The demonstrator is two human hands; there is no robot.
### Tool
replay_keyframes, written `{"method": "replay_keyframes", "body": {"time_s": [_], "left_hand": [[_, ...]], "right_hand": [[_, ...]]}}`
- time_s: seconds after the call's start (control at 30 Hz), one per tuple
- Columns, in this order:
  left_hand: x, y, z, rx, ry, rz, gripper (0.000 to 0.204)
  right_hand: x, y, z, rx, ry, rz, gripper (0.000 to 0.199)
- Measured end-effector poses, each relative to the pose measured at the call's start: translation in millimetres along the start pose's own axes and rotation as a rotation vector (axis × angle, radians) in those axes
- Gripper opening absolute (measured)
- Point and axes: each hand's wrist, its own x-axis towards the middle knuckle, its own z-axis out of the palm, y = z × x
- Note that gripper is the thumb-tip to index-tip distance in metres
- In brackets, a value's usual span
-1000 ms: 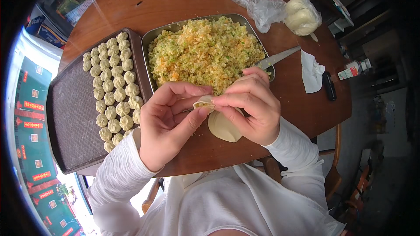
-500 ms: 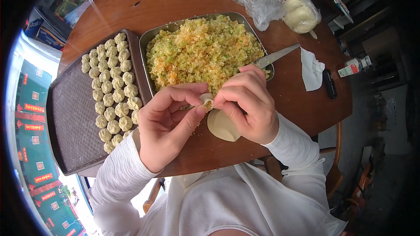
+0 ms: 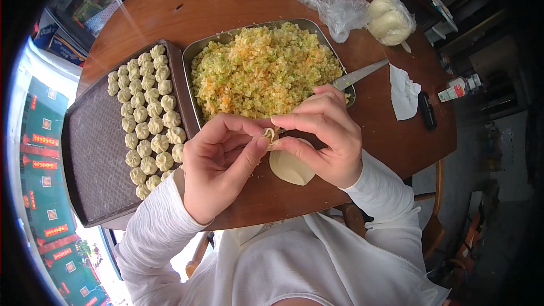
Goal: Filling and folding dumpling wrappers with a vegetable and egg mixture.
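Note:
A small half-closed dumpling (image 3: 272, 134), its folded dough rim partly showing, sits between my two hands above the table's near edge. My left hand (image 3: 218, 164) grips it from the left between thumb and fingers. From the right, my right hand (image 3: 331, 139) has its thumb and fingertips at the dough edge, a little apart around it. Flat pale dough wrappers (image 3: 290, 164) lie on the table below my right hand. Just beyond my hands stands a metal tray (image 3: 195, 99) heaped with chopped green and orange filling (image 3: 263, 65).
A dark baking tray (image 3: 96, 147) on the left carries rows of pleated dumplings (image 3: 154, 124). A knife (image 3: 362, 73) rests on the filling tray's right rim. Farther right are white paper (image 3: 403, 93), a black object (image 3: 427, 110), a bottle (image 3: 460, 89), plastic bag (image 3: 331, 5) and bagged dough (image 3: 391, 20).
My right index finger and thumb have parted slightly at the dumpling's rim, and its folded edge has turned. My left hand keeps its grip in nearly the same place.

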Motion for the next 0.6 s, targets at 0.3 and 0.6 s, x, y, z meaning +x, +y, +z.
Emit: {"method": "replay_keyframes", "body": {"time_s": [0.3, 0.6], "left_hand": [[1.5, 0.1, 0.1, -0.024, 0.018, 0.028, 0.024], [1.1, -0.5, -2.2, -0.022, -0.01, 0.007, 0.016]], "right_hand": [[-1.5, 0.7, 0.8, -0.015, -0.062, -0.026, 0.036], [-3.4, -1.2, 1.9, -0.029, -0.073, -0.055, 0.03]]}}
